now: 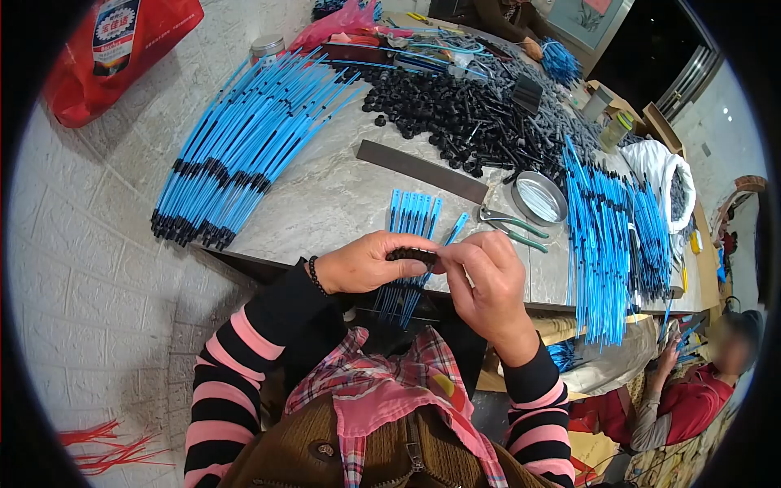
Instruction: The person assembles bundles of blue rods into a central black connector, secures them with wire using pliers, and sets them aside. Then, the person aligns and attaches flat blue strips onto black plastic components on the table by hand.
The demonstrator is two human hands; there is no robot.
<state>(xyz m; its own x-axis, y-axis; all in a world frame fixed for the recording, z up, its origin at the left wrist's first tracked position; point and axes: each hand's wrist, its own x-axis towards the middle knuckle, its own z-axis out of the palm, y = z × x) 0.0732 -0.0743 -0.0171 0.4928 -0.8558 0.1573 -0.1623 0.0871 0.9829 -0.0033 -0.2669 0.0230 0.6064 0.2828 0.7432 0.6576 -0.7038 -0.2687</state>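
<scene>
At the table's front edge, my left hand (358, 262) is closed around a row of small black pieces (413, 255), thumb and fingers on either side. Several thin blue strips (411, 211) with black parts fan out beyond that hand, and their thin ends hang below it. My right hand (488, 281) is pinched against the right end of the row. Its fingertips hide what lies between them. One blue strip (457, 228) stands apart from the others, just above the right fingertips.
Bundles of blue strips lie on the left (244, 150) and right (598, 244). A dark flat bar (419, 171), green-handled pliers (517, 226) and a round metal tin (539, 199) lie before a heap of black parts (439, 110). Other people sit across the table and at right.
</scene>
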